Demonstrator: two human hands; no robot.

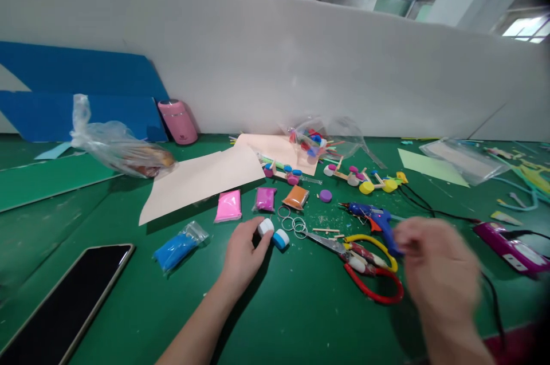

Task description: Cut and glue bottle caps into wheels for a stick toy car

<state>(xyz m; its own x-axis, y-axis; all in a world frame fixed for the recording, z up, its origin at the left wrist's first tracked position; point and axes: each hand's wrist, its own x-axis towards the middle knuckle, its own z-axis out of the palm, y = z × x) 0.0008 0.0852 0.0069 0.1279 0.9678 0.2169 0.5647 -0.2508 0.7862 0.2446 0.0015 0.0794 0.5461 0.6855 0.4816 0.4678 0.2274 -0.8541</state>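
My left hand (pixel 244 250) pinches a white bottle cap (pixel 266 227) between thumb and fingers, just above the green table (pixel 275 319). Touching or close beside it is a blue and white cap (pixel 281 239). My right hand (pixel 440 273), blurred, has its fingers curled at the handle end of a blue glue gun (pixel 373 220); whether it grips the gun is unclear. Between the hands lie scissors (pixel 365 265) with red and yellow handles. Metal rings (pixel 294 226) rest near the scissor tips, with small wooden sticks (pixel 326 231) beside them.
Clay packets in pink (pixel 228 205), magenta (pixel 265 199), orange (pixel 296 197) and blue (pixel 180 246) lie around the left hand. A phone (pixel 69 302) is at the left. Small wheeled models (pixel 363 177) stand farther back. A purple device (pixel 511 247) with cables sits at the right.
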